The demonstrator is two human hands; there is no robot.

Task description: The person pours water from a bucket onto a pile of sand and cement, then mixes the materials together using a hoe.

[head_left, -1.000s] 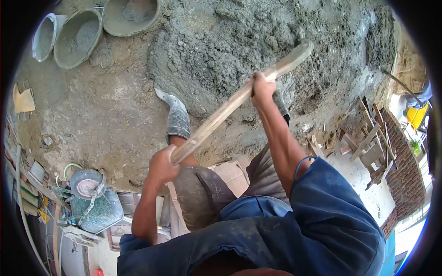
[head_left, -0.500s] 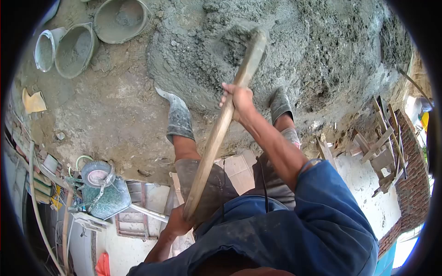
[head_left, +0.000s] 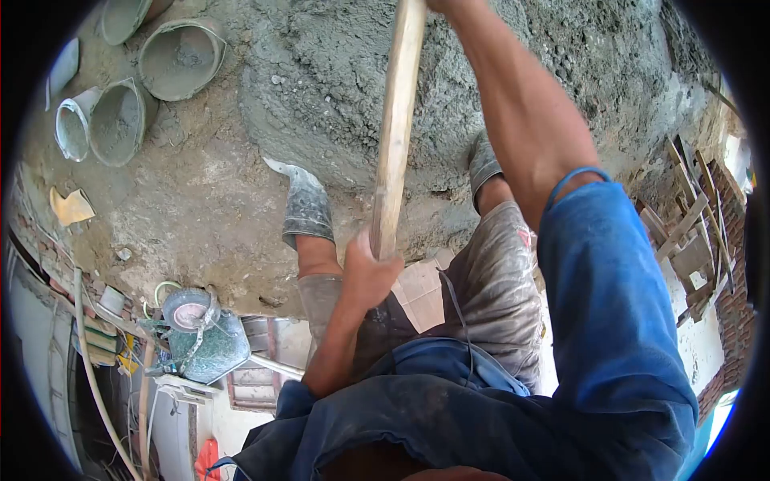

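Note:
My left hand (head_left: 370,271) is closed around the lower end of a hoe's long wooden handle (head_left: 395,120), in front of my thighs. The handle runs up and away, and the hoe's head lies beyond the top edge of the view. At that edge my right hand (head_left: 443,4) is against the upper handle, its fingers mostly cut off; the right arm is stretched far forward. Below the handle spreads a heap of wet grey concrete mix (head_left: 321,88). My mud-coated rubber boots (head_left: 308,207) stand at its near border.
Several mortar-coated buckets (head_left: 183,60) stand at the upper left. A green wheelbarrow (head_left: 210,349) lies at the lower left, near a long pole (head_left: 96,385). Scrap timber (head_left: 694,232) leans by a brick wall (head_left: 734,321) on the right. Cardboard (head_left: 421,297) lies between my legs.
The hoe has swung up and forward, its head leaving the view. My right arm has stretched toward the top edge, and my left hand has risen from beside my hip to before my thighs.

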